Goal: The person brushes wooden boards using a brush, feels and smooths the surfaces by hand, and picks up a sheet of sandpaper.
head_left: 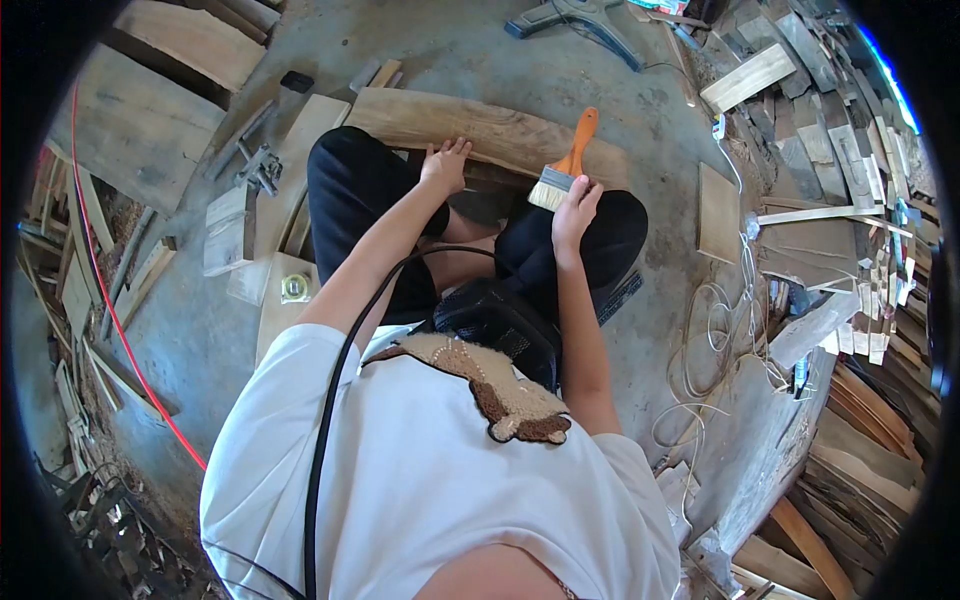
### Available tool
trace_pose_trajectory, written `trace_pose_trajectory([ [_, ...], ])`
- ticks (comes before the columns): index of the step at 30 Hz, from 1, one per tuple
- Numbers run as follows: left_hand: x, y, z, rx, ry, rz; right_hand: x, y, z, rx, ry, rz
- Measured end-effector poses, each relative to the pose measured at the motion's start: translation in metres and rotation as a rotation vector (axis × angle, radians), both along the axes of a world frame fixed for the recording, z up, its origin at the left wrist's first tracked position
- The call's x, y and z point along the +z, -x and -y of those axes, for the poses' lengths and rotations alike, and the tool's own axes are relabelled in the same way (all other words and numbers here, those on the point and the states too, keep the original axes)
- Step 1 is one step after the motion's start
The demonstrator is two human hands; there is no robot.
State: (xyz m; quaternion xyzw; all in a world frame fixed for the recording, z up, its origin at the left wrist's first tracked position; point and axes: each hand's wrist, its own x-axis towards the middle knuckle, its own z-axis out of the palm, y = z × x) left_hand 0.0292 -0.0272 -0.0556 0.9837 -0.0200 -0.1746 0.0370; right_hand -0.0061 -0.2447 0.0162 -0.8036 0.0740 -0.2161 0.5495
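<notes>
A wide wooden board [400, 115] lies in front of my crossed legs. My left hand [447, 167] rests at the board's near edge, its fingers stretched out over the wood. In my right hand [575, 208] is a paintbrush [583, 140], gripped near its grey metal band. Its orange handle points up and away, and its pale bristles point back toward me. The brush is above the right part of the board, over my right knee; whether the bristles touch anything, I cannot tell.
A clamp [260, 168], a wooden block [230, 230] and a tape measure [294, 288] are on my left. A red cable [125, 335] runs along the far left. Tangled pale cords [712, 310] lie on the right, before stacked scrap wood [860, 440]. A black cable [330, 400] crosses my chest.
</notes>
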Motion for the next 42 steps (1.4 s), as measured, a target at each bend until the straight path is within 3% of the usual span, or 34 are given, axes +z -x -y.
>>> trace_pose_trajectory([
  [7,0.005,0.002,-0.004,0.017,0.093,-0.019,0.0,-0.006,-0.009,0.071,0.078,-0.024],
  [10,0.007,0.013,-0.011,0.024,0.251,0.012,-0.016,-0.01,-0.008,0.139,0.203,-0.08],
  [13,0.003,0.017,-0.016,0.001,0.285,0.052,-0.049,-0.018,-0.001,0.188,0.626,-0.025],
  [20,-0.004,0.029,-0.016,0.026,0.43,0.239,-0.044,-0.015,-0.003,0.415,0.986,-0.158],
  [23,-0.039,0.05,-0.019,-0.075,0.421,0.248,-0.046,-0.014,-0.005,0.443,0.991,-0.17],
  [24,-0.047,0.067,-0.016,-0.32,0.128,0.457,-0.045,-0.012,-0.004,0.457,0.983,-0.161],
  [27,-0.044,0.079,-0.003,-0.272,0.394,0.247,-0.042,-0.014,-0.008,0.505,0.997,-0.098],
  [32,-0.054,0.049,0.005,0.566,1.335,0.35,-0.043,-0.016,-0.009,0.495,0.901,0.0],
  [33,-0.045,0.047,0.004,0.646,1.332,0.359,-0.041,-0.017,-0.009,0.492,0.875,-0.001],
  [35,-0.037,0.042,-0.003,0.618,1.575,0.384,-0.035,-0.016,-0.011,0.494,0.815,-0.008],
  [36,-0.009,0.04,-0.013,0.618,1.664,0.052,-0.036,-0.017,-0.012,0.495,0.792,-0.014],
  [39,0.012,0.028,-0.016,0.615,1.663,-0.056,-0.037,-0.018,-0.012,0.47,0.752,-0.012],
  [42,0.037,0.01,-0.018,0.574,1.462,0.223,-0.042,-0.019,-0.012,0.394,0.734,0.023],
])
